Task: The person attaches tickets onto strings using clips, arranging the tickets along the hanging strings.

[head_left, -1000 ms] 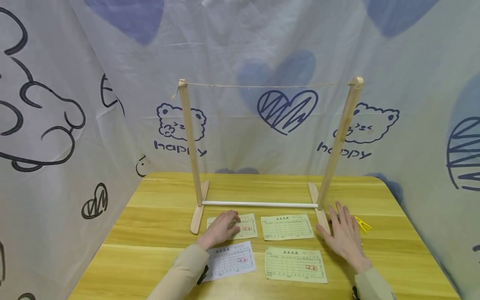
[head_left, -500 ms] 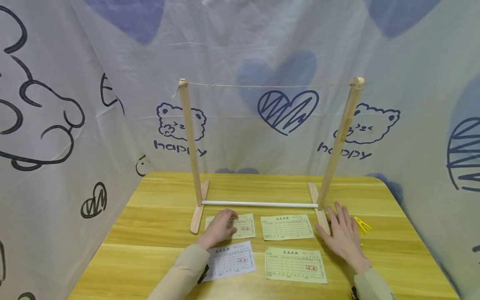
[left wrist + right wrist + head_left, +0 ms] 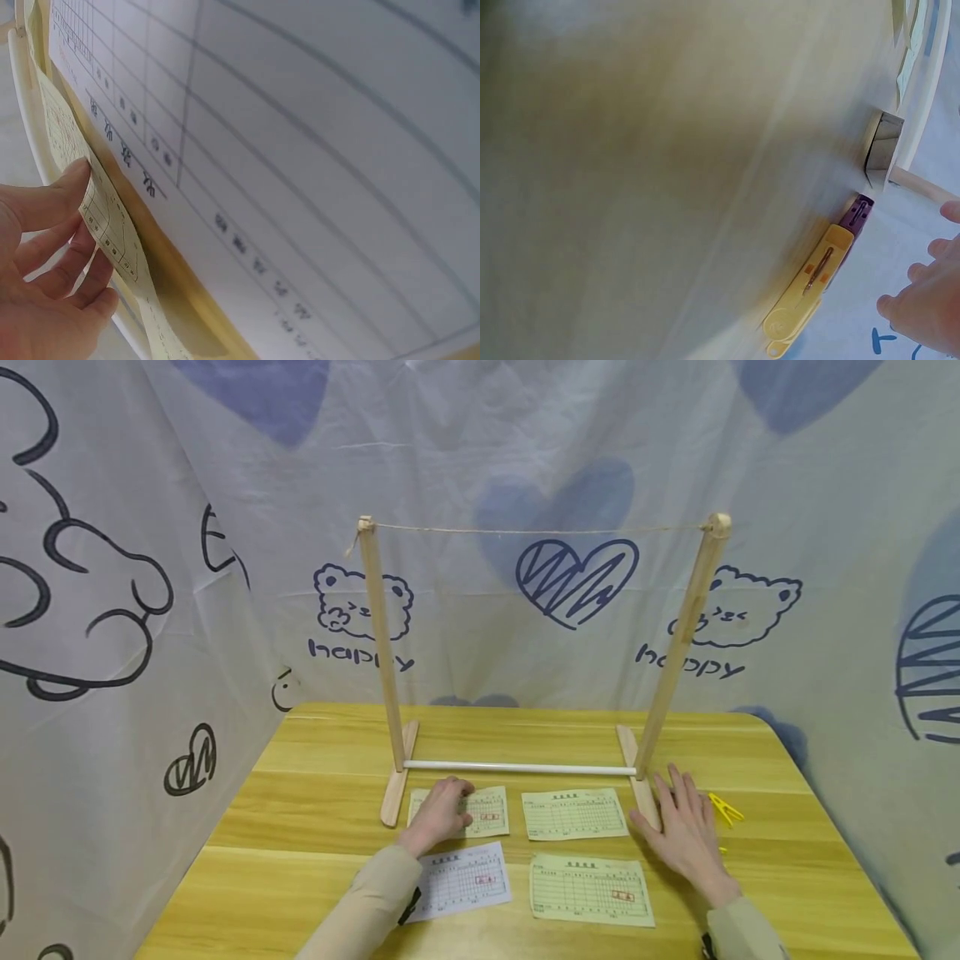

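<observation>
We see the worktop (image 3: 300,827) carrying the wooden frame (image 3: 378,610). On the frame's near side, by its left foot (image 3: 393,797), we find the pale green slip (image 3: 491,814), its long axis roughly parallel to the frame's white crossbar (image 3: 517,768). Our left hand (image 3: 438,814) is the nearer, right over it, thumb and fingers apart, seemingly touching the paper; our right hand (image 3: 686,835) lies spread by the frame's right foot (image 3: 643,797).

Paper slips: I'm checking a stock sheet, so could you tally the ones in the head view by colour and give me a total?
Pale yellow slips: 3 (one partly covered by the left hand)
White slips: 1
Total: 4
</observation>
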### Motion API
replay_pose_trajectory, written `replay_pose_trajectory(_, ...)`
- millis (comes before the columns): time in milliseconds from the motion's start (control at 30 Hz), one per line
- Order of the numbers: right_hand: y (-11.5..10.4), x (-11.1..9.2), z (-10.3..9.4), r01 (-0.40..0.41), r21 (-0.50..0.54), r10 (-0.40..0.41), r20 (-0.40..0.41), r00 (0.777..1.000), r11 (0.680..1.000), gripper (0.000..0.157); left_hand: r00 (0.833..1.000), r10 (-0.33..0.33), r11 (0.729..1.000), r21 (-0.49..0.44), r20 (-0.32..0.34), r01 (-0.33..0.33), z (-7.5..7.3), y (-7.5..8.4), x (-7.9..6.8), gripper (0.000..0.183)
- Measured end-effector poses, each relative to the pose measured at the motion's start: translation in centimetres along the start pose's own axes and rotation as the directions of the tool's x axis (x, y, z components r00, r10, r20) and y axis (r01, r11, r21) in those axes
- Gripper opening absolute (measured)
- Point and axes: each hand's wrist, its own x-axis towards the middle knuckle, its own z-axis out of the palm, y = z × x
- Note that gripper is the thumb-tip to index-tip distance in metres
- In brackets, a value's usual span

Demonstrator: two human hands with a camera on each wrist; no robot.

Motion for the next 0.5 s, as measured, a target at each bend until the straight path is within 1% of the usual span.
replay_pose_trajectory(267,-0.1,-0.02,-0.03,-0.009,0.006,0.009,0.019,1.0,1.0,0.077,1.0,0.02,0.999,0.043,-0.016,-0.019,0.1,-0.17,0.1,0.041)
replay_pose_trajectory(400,-0.11,-0.01,0.04,-0.001,0.008,0.001,0.008,1.0,1.0,0.077,0.999,0.013,0.998,0.054,-0.033,-0.012,0.13,-0.18,0.16,0.041)
replay_pose_trajectory(500,-0.13,-0.01,0.07,0.005,0.009,-0.005,-0.002,1.0,1.0,0.076,0.999,-0.01,0.999,0.052,-0.041,0.012,0.15,-0.11,0.22,0.041)
